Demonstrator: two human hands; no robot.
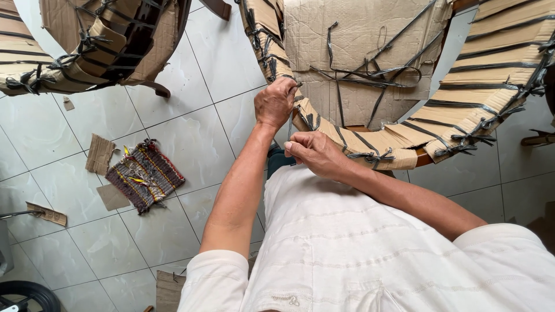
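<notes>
The person stood over a chair (370, 75) that was wrapped all over in brown cardboard (358, 34) and tied with dark plastic straps (370, 75). The chair sat at about 1 o'clock from the person's body, and its curved arm rail (347, 138) came close to the white shirt. The left hand (276, 103) was up at 12 o'clock on that rail, and its fingers (283, 86) were curled tight on a dark strap (296, 85) at the rail's edge. The right hand (315, 153) was lower, just beside the rail, and its fingers were pressed together as if pinching something small; what they pinched was too small to tell. The step in hand looked like working a strap loose from the wrapped rail. The next move would likely call for a firm pull with one hand while the other kept the cardboard from sliding, and care so the thin strap did not snap back at the fingers. Another wrapped chair (98, 40) stood at 10 o'clock, well apart from the hands. On the white floor tiles (191, 92) at 9 o'clock lay a small woven mat (144, 173) with stripes, and torn bits of cardboard lay near it. A dark round thing (26, 294) showed at the bottom left corner.
</notes>
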